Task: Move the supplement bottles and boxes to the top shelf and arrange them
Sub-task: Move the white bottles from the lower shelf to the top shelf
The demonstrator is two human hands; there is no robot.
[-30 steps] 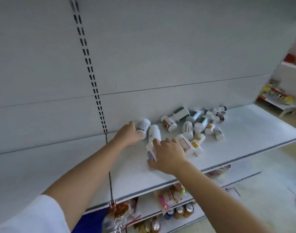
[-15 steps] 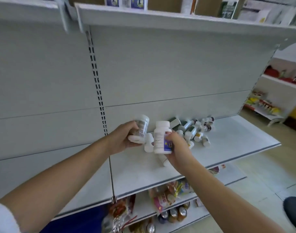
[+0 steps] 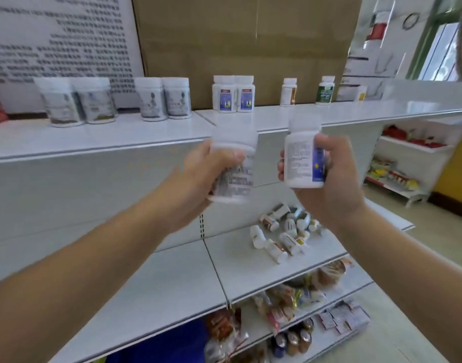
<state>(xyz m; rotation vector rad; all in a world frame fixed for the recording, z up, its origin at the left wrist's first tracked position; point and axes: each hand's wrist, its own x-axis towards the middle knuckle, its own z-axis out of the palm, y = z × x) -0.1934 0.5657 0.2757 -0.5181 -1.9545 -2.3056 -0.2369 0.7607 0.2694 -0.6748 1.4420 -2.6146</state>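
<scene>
White shop shelving fills the whole view, with someone standing right up against it, both arms raised. Their left hand [image 3: 211, 166] is wrapped round a blurry white bottle [image 3: 234, 176], and the right hand [image 3: 329, 189] grips a second bottle [image 3: 300, 158], upright, blue patch on its label. The hands are apart, with both bottles held in front of the top shelf [image 3: 120, 137] edge. Up there four wide jars [image 3: 96, 100], a blue-labelled pair [image 3: 234, 94], an orange-labelled bottle [image 3: 288, 92] and a green-labelled bottle [image 3: 325, 90] stand in a row. Below, a heap of small bottles [image 3: 285, 234] lies tipped over on the middle shelf [image 3: 172, 279]. Snack packets [image 3: 279, 307] and cans [image 3: 292, 341] sit lower down.
</scene>
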